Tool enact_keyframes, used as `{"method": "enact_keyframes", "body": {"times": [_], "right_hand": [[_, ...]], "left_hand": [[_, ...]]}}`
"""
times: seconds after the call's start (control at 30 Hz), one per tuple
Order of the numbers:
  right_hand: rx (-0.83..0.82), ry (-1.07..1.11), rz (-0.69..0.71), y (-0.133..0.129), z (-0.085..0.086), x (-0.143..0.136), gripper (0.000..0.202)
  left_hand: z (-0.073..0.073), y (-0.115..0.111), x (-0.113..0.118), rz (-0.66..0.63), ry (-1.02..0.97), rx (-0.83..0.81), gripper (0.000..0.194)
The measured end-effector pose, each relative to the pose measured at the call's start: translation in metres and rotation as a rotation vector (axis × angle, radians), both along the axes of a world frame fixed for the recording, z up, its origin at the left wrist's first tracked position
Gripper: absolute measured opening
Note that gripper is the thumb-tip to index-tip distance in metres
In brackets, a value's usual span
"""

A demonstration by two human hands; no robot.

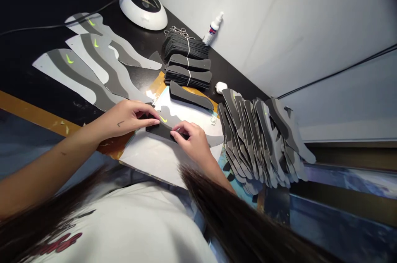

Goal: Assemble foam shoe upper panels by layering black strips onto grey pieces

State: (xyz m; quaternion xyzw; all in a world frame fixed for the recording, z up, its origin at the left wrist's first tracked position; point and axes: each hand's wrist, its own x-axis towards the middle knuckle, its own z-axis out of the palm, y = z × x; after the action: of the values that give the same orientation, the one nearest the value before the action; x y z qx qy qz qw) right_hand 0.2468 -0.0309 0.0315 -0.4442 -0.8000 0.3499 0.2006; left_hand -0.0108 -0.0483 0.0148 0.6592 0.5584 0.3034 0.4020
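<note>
In the head view, the person's left hand (127,120) reaches in over a flat grey shaped panel with a small yellow-green swoosh mark (169,116) and a black flat strip (161,130) along its near edge; thumb and forefinger come close together at the panel's left part, and whether they pinch it or only press it cannot be told. The right hand (194,141) is at the middle of the same panel, thumb and forefinger bent close together over the black strip, their grip likewise unclear. The panel lies over a white flat board (155,159) at the near edge of a black table (141,46). To the left on the table lie more light-and-dark grey wavy panels with yellow-green marks (82,72). Beyond the board are black curved pieces in stacks tied with white bands (188,77), and a loose dark curved piece (190,96) lies on the board's far part. Behind the stacks are metal scissors (180,30) and a white bottle with a blue and red label (213,28), while a round white lamp base (143,8) sits farther left. A small white rounded case (221,87) lies near a large overlapping pile of grey panels (263,143) on the right.
</note>
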Motion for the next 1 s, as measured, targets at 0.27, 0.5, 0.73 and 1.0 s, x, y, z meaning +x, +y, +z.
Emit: {"method": "enact_keyframes", "body": {"times": [0.27, 0.5, 0.73, 1.0], "right_hand": [[-0.063, 0.068, -0.013, 0.005, -0.013, 0.005, 0.004], [-0.064, 0.039, -0.007, 0.007, -0.013, 0.004, 0.005], [-0.069, 0.021, -0.005, 0.006, -0.013, 0.005, 0.005], [-0.065, 0.055, -0.02, 0.006, -0.014, 0.006, 0.007]], "left_hand": [[-0.007, -0.002, 0.001, -0.033, 0.097, 0.113, 0.034], [-0.007, -0.001, 0.0, -0.022, 0.137, 0.067, 0.035], [-0.002, -0.001, 0.002, -0.024, 0.151, 0.012, 0.036], [-0.002, 0.0, 0.002, -0.025, 0.147, 0.006, 0.037]]}}
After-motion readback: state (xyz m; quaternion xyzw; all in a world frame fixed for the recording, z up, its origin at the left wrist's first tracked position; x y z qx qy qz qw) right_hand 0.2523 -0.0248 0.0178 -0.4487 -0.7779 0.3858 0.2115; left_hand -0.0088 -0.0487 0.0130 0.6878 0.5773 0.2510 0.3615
